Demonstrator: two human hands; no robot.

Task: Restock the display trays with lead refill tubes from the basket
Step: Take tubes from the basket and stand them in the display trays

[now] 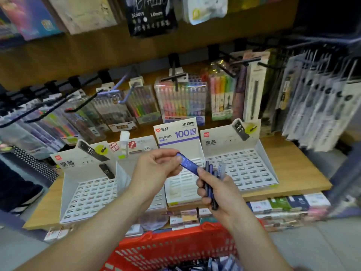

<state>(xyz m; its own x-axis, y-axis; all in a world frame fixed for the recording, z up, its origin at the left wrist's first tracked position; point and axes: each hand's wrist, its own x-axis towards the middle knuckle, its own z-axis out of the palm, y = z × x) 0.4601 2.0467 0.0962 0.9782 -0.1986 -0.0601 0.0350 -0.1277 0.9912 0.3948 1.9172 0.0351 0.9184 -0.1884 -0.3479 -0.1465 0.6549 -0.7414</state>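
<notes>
My left hand [156, 169] pinches the top end of a blue lead refill tube [188, 163], which slants down toward my right hand. My right hand [216, 190] grips a bundle of several dark blue and clear refill tubes [212, 178], held upright over the middle display tray [181, 190]. That white tray carries a "100" header card and shows rows of slots. A left tray [88, 196] holds one black tube [106, 171] standing at its back. The right tray [242, 169] shows only slots. The red basket [175, 249] sits below my arms with more tubes inside.
The trays stand on a wooden shelf [297, 173]. Packs of coloured pens [181, 98] hang on hooks behind the trays, and bagged pens [320, 106] hang at the right. Small boxed goods [281, 208] line a lower shelf under the wooden edge.
</notes>
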